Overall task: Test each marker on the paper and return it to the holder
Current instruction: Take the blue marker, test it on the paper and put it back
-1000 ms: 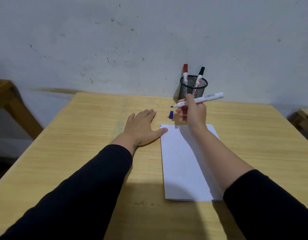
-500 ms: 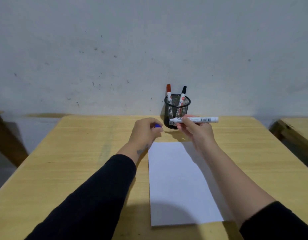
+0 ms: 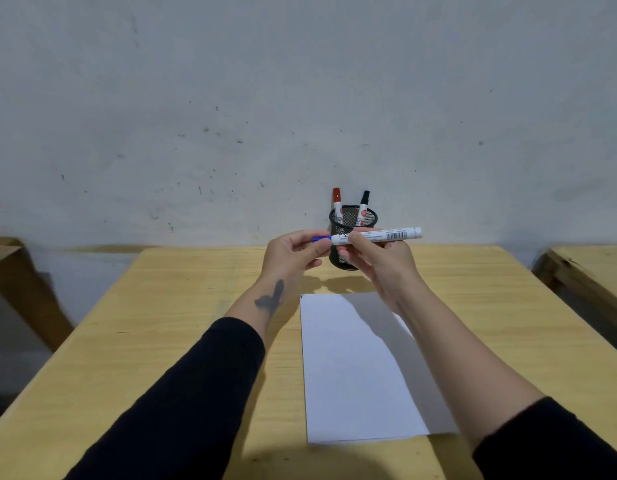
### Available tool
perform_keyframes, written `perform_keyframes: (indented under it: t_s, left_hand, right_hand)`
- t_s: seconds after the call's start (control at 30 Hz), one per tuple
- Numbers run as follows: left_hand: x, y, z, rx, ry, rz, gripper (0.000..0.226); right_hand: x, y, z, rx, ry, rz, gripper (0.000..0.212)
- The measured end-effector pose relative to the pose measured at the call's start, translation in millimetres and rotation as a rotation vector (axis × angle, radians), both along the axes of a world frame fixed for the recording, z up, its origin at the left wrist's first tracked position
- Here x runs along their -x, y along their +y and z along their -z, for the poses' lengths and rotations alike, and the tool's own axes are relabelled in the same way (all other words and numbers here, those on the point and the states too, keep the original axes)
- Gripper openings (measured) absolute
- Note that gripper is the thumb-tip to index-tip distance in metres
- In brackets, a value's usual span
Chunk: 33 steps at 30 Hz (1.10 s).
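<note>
My right hand [image 3: 380,261] holds a white marker [image 3: 386,234] level in the air, in front of the black mesh holder [image 3: 364,221]. My left hand [image 3: 291,254] pinches the blue cap [image 3: 321,239] against the marker's left end. A red-capped marker [image 3: 337,199] and a black-capped marker [image 3: 364,201] stand upright in the holder at the table's far edge. The white paper [image 3: 352,368] lies flat on the table below my hands, partly shaded by my right forearm.
The wooden table [image 3: 182,323] ends at a grey wall. Another wooden table [image 3: 591,268] stands at the right, and a wooden frame [image 3: 9,271] at the left.
My left hand picked the blue cap up off the table and brought it to the marker's tip. My right hand turned the marker level. The camera tilted up.
</note>
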<state>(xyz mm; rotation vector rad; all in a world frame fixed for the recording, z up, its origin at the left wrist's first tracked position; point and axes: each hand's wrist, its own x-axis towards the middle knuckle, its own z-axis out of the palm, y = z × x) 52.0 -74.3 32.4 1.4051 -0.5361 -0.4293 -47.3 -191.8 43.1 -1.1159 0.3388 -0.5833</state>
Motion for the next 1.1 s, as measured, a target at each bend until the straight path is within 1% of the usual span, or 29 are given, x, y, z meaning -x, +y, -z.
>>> perform_keyframes:
  t_s: [0.1, 0.3, 0.37, 0.4, 0.43, 0.47, 0.5, 0.57, 0.6, 0.63, 0.67, 0.7, 0.77, 0.83, 0.87, 0.93, 1.0, 1.07, 1.1]
  left_hand:
    - [-2, 5, -2, -0.045, -0.047, 0.004, 0.015]
    - [-1, 6, 2, -0.072, -0.086, -0.042, 0.021]
    - [-3, 5, 0, -0.083, -0.098, -0.066, 0.02]
    - [-5, 4, -3, -0.092, -0.109, -0.084, 0.018]
    - [-7, 2, -7, -0.103, -0.126, -0.105, 0.015]
    - [-10, 0, -12, -0.113, -0.146, -0.126, 0.012]
    - [-12, -2, -17, -0.125, -0.171, -0.145, 0.009]
    - [-16, -9, -29, -0.147, -0.238, -0.159, 0.007]
    - [-17, -12, -35, -0.153, -0.276, -0.153, 0.006]
    - [-16, -16, -41, -0.154, -0.31, -0.142, 0.006]
    - [-14, -19, -47, -0.156, -0.339, -0.128, 0.008]
    - [-13, -23, -52, -0.156, -0.364, -0.118, 0.01]
    - [-13, -31, -59, -0.132, -0.394, -0.115, 0.013]
    - [-16, -37, -64, -0.072, -0.377, -0.129, 0.017]
    - [-18, -40, -65, -0.038, -0.349, -0.131, 0.024]
    - [-23, -46, -64, -0.03, -0.303, -0.136, 0.048]
    - [-27, -53, -52, -0.166, -0.324, -0.166, 0.069]
    - [-28, -62, -31, -0.362, -0.386, -0.176, 0.083]
    - [-28, -66, -20, -0.427, -0.404, -0.169, 0.089]
  right_hand:
    - [1, 4, 0, -0.026, 0.008, -0.033, 0.001]
    - [-7, 9, 6, -0.08, 0.024, -0.024, 0.005]
    - [-9, 7, 7, -0.1, 0.058, -0.04, 0.014]
    - [-9, 6, 6, -0.065, 0.11, -0.04, 0.02]
    - [-10, 5, 2, 0.011, 0.186, -0.031, 0.022]
    - [-9, 4, -2, 0.137, 0.268, -0.002, 0.017]
    - [-9, 3, -7, 0.311, 0.335, 0.048, 0.012]
    - [-9, 2, -18, 0.816, 0.418, 0.233, 0.012]
    - [-8, 3, -24, 1.084, 0.429, 0.323, 0.007]
    - [-8, 4, -29, 1.308, 0.419, 0.39, 0.003]
    - [-11, 3, -34, 1.476, 0.41, 0.437, 0.012]
    - [-15, -2, -37, 1.563, 0.396, 0.458, 0.019]
    - [-23, -12, -46, 1.588, 0.385, 0.499, 0.022]
    - [-31, -23, -54, 1.545, 0.334, 0.519, 0.021]
    - [-36, -28, -59, 1.527, 0.308, 0.523, 0.02]
    - [-45, -37, -69, 1.442, 0.261, 0.545, 0.02]
    - [-55, -46, -81, 1.251, 0.202, 0.581, 0.019]
    - [-66, -53, -89, 1.06, 0.162, 0.597, 0.02]
    - [-71, -56, -90, 0.997, 0.161, 0.589, 0.021]
